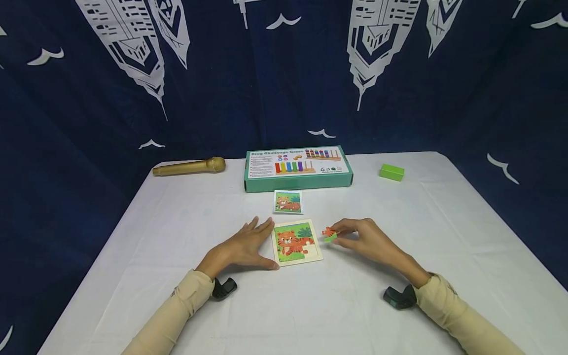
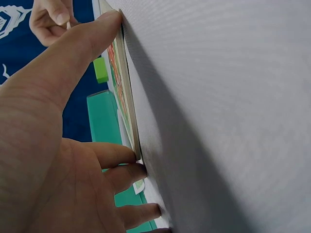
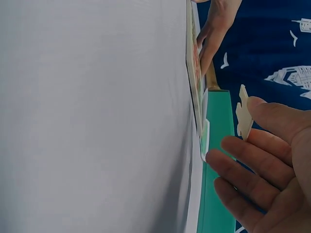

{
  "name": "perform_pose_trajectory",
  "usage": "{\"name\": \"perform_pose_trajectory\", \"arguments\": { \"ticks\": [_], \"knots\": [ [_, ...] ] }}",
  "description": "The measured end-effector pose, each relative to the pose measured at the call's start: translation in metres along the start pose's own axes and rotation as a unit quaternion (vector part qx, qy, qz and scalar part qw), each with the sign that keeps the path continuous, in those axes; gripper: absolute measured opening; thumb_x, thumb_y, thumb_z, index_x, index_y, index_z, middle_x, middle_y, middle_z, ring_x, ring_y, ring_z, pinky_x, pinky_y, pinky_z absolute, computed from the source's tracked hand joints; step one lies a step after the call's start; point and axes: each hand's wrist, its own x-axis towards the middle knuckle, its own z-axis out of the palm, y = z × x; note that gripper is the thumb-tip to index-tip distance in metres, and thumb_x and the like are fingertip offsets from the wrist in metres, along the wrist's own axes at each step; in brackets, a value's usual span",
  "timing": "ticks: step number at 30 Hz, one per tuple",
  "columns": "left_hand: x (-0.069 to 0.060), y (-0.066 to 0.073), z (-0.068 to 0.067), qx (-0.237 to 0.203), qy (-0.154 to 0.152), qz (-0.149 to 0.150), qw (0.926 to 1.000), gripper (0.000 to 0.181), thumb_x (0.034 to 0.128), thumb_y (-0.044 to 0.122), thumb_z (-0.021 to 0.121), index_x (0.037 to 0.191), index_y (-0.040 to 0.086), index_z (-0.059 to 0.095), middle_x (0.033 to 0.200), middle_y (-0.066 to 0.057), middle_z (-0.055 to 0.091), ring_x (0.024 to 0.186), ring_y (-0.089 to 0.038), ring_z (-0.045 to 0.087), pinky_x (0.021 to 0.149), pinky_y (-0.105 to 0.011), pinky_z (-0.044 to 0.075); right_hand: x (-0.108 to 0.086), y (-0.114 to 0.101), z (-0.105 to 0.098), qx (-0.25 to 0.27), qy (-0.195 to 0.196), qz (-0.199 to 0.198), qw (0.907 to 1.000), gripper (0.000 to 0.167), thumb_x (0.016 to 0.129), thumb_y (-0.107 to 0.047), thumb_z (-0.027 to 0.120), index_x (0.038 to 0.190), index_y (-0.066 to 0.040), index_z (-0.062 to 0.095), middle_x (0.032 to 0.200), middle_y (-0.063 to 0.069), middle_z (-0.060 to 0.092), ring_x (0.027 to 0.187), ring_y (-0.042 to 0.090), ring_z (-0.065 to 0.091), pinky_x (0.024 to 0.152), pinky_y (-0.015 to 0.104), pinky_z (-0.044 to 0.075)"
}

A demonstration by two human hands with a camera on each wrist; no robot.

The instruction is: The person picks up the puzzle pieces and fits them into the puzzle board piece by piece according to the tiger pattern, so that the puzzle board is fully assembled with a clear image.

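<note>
A square tiger puzzle (image 1: 295, 241) in a pale wooden frame lies on the white table, with a bare gap at the lower right of its picture. My left hand (image 1: 248, 246) is spread along its left side, the thumb touching the near corner and the index finger the far one. In the left wrist view this hand (image 2: 73, 145) shows its fingers reaching the board's edge. Just right of the board, my right hand (image 1: 368, 241) pinches an orange-and-green puzzle piece (image 1: 329, 234) above the table. The piece's plain wooden back (image 3: 244, 116) faces the right wrist camera.
Behind the puzzle lies a small tiger picture card (image 1: 288, 202). Farther back stands a green ring-game box (image 1: 298, 184). A gold microphone (image 1: 188, 167) lies at the back left, and a light green block (image 1: 391, 172) at the back right. A dark blue patterned cloth (image 1: 284, 88) hangs behind.
</note>
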Motion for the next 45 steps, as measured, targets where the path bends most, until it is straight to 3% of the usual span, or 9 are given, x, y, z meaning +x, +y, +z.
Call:
{"name": "perform_pose_trajectory", "arguments": {
  "ticks": [9, 19, 30, 36, 45],
  "knots": [
    [0.000, 0.000, 0.000, 0.001, 0.000, 0.002, 1.0000, 0.110, 0.0725, 0.060, 0.074, 0.152, 0.004, 0.022, 0.160, -0.006, 0.014, 0.147, -0.035, 0.001, 0.118, -0.051, 0.006, 0.012, -0.009, 0.008, 0.019, -0.026, 0.002, 0.9995, 0.030, 0.082, -0.017, 0.076, 0.111, -0.011, 0.070, 0.107, -0.001, 0.070, 0.088, 0.008, 0.066, 0.083, 0.040, 0.053],
    [0.001, 0.000, 0.001, 0.000, -0.001, 0.000, 1.0000, 0.110, 0.0722, 0.060, 0.074, 0.152, 0.004, 0.022, 0.160, -0.006, 0.014, 0.147, -0.035, 0.001, 0.118, -0.051, 0.006, 0.016, -0.012, 0.017, 0.002, -0.048, -0.041, 0.9980, 0.030, 0.082, -0.017, 0.076, 0.111, -0.010, 0.070, 0.105, 0.000, 0.072, 0.085, 0.007, 0.066, 0.078, 0.034, 0.054],
    [0.000, -0.001, 0.000, 0.001, -0.002, 0.001, 1.0000, 0.110, 0.0726, 0.061, 0.073, 0.152, 0.004, 0.021, 0.160, -0.006, 0.014, 0.147, -0.035, 0.001, 0.118, -0.051, 0.006, 0.019, -0.015, 0.025, 0.006, -0.067, -0.041, 0.9969, 0.029, 0.082, -0.020, 0.076, 0.108, -0.010, 0.070, 0.102, -0.003, 0.070, 0.080, 0.004, 0.059, 0.074, 0.027, 0.052],
    [0.000, -0.001, 0.001, -0.003, -0.003, -0.001, 1.0000, 0.111, 0.0722, 0.060, 0.074, 0.152, 0.004, 0.022, 0.160, -0.005, 0.014, 0.147, -0.035, 0.000, 0.118, -0.051, 0.006, 0.020, -0.015, 0.030, 0.007, -0.066, -0.052, 0.9964, 0.032, 0.081, -0.025, 0.078, 0.107, -0.009, 0.071, 0.093, -0.007, 0.067, 0.078, 0.009, 0.056, 0.070, 0.025, 0.049],
    [0.000, -0.001, 0.000, -0.001, -0.004, -0.002, 1.0000, 0.111, 0.0724, 0.062, 0.073, 0.152, 0.005, 0.021, 0.160, -0.005, 0.013, 0.147, -0.035, -0.001, 0.118, -0.050, 0.006, 0.020, -0.018, 0.034, 0.007, -0.069, -0.052, 0.9962, 0.030, 0.080, -0.021, 0.078, 0.104, -0.007, 0.069, 0.082, -0.007, 0.061, 0.075, 0.011, 0.055, 0.065, 0.024, 0.048]
  ]
}}
